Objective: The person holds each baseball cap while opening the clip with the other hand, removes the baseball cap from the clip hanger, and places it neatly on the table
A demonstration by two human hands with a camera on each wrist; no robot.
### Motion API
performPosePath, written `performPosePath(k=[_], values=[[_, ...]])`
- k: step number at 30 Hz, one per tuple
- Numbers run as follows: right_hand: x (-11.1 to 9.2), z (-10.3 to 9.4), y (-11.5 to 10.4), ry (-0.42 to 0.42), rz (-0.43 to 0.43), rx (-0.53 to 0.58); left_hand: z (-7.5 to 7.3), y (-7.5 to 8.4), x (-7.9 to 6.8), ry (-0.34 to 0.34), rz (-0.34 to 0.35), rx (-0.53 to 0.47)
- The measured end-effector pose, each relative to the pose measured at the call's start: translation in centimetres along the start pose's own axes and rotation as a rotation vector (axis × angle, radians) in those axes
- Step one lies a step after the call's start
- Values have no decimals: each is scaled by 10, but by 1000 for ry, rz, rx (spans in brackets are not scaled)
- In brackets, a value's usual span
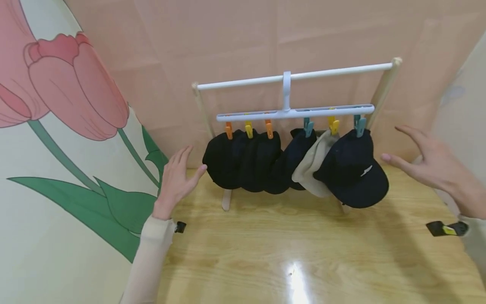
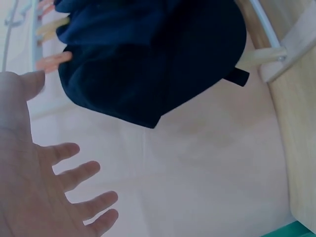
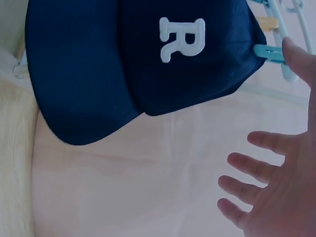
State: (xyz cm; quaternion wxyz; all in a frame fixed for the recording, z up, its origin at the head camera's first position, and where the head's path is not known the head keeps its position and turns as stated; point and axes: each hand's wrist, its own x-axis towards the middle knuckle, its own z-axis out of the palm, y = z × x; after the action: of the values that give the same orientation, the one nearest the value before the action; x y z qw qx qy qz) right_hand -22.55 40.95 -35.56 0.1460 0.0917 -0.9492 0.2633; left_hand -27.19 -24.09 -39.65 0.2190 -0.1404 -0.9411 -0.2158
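Observation:
A pale blue clip hanger hooks over a white rod, with a row of caps clipped beneath it. Most are black or navy, like the leftmost cap; one is a beige cap. The rightmost navy cap shows its brim, and a white R in the right wrist view. My left hand spreads beside the row's left end, its thumb near the black cap. Off the right end, my right hand is spread too, its thumb pointing at the navy cap. Neither hand holds anything.
The white rod sits on a wooden stand whose foot rests on the wood-grain table. Orange, yellow and blue clips, such as a blue clip, grip the caps. Behind is a pink cloth; tulip artwork covers the left side.

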Motion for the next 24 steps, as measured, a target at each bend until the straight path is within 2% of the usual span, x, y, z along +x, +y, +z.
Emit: performPosePath(k=[11, 19, 24], values=[[0, 0, -22, 123, 10, 104, -1, 12, -2, 50, 18, -55], [5, 3, -28, 248, -71, 191, -5, 28, 2, 76, 42, -125], [8, 2, -34, 238, -62, 240, -6, 35, 3, 62, 43, -168]])
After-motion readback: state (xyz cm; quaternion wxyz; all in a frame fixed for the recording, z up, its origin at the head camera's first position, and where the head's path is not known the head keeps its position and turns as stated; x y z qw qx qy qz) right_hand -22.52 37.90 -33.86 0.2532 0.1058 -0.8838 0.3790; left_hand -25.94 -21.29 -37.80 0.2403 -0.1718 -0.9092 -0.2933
